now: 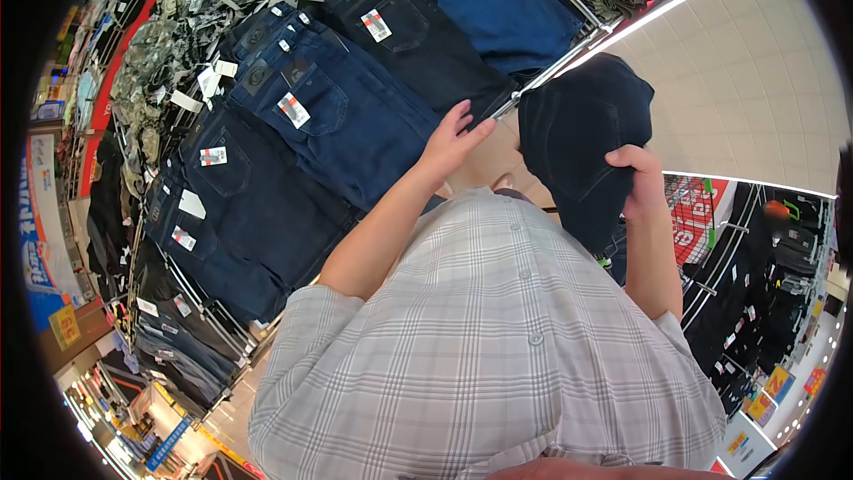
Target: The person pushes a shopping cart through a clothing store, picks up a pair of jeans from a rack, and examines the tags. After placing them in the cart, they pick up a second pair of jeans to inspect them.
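Note:
Dark folded jeans [582, 133] hang from my right hand [641, 180], whose thumb lies over the cloth near its right edge; the other fingers are behind it. My left hand [451, 144] is empty, with its fingers apart, just in front of the rack's edge. It is nearest to the black jeans [418, 44] and the blue jeans [329, 107] laid out on the rack. Each of these has a white and red tag on its back pocket. More dark jeans [240, 187] lie to the left, also tagged.
A metal rack rail [569, 58] runs along the display's right end. Camouflage clothes [164, 53] hang behind the jeans at the upper left. At the right are a red shopping basket [691, 213] and a rack of dark clothes [755, 276]. Brighter blue jeans [498, 13] lie at the top.

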The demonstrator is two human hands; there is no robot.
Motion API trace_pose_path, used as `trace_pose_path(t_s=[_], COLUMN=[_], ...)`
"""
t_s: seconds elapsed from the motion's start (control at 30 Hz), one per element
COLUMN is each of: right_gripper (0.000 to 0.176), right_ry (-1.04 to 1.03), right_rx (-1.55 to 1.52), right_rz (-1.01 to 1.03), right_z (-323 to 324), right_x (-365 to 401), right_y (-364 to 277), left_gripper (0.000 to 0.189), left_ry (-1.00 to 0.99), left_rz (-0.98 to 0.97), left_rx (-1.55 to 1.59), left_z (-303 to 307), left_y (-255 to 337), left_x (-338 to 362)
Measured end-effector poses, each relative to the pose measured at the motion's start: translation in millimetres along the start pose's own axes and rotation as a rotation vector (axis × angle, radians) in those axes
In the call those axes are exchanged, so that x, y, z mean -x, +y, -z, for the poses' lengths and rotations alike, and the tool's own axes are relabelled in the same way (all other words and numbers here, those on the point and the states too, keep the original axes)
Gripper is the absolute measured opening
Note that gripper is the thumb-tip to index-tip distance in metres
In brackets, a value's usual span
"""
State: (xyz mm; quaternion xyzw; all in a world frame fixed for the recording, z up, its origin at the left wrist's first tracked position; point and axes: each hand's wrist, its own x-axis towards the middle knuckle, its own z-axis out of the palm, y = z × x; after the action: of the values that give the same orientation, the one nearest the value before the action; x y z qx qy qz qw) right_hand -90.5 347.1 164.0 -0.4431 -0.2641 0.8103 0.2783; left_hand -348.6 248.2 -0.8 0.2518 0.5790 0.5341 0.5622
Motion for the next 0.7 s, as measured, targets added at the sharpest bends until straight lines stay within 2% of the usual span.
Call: trace_pose_path(t_s=[0.03, 0.07, 0.13, 0.2, 0.23, 0.27, 0.3, 0.37, 0.4, 0.43, 0.5, 0.57, 0.63, 0.7], right_gripper=[0.053, 0.056, 0.061, 0.067, 0.067, 0.068, 0.068, 0.069, 0.068, 0.068, 0.066, 0.064, 0.063, 0.061], right_ry=[0.003, 0.005, -0.021, -0.047, -0.176, -0.296, -0.273, -0.522, -0.556, -0.548, -0.572, -0.585, -0.588, -0.628], right_rx=[0.132, 0.263, 0.352, 0.441, 0.548, 0.653, 0.657, 0.856, 0.925, 0.921, 0.984, 0.983, 0.975, 0.974], right_rz=[0.027, 0.054, 0.003, -0.053, -0.104, -0.151, -0.147, -0.240, -0.289, -0.285, -0.256, -0.209, -0.160, -0.198], right_z=[-11, -20, -30, -36, -38, -38, -39, -48, -49, -55, -68, -57, -50, -47], right_x=[1, 2, 5, 5, 4, 4, 4, 0, -2, 0, 6, 0, -4, -5], right_y=[-1, -3, -7, -9, -11, -14, -16, -18, -19, -20, -23, -15, -9, -7], left_gripper=[0.103, 0.103, 0.101, 0.101, 0.101, 0.102, 0.099, 0.091, 0.089, 0.089, 0.089, 0.087, 0.085, 0.080], left_ry=[-0.082, -0.083, -0.136, -0.197, -0.263, -0.331, -0.393, -0.609, -0.643, -0.652, -0.741, -0.737, -0.582, -0.616], left_rz=[-0.042, -0.042, -0.489, -0.562, -0.638, -0.608, -0.565, -0.216, -0.131, -0.130, 0.090, 0.109, 0.012, 0.007], left_rx=[0.028, 0.029, -0.322, -0.331, -0.340, -0.245, -0.217, -0.197, -0.135, -0.137, -0.100, -0.012, 0.144, 0.184], left_z=[-3, -3, -7, -8, -9, -11, -10, -2, 3, 7, 15, 16, 13, 12], left_y=[4, 8, 35, 61, 74, 84, 91, 119, 120, 123, 128, 123, 126, 133], left_x=[-2, -4, -5, -14, -19, -23, -29, -27, -29, -27, -21, -16, -4, 4])
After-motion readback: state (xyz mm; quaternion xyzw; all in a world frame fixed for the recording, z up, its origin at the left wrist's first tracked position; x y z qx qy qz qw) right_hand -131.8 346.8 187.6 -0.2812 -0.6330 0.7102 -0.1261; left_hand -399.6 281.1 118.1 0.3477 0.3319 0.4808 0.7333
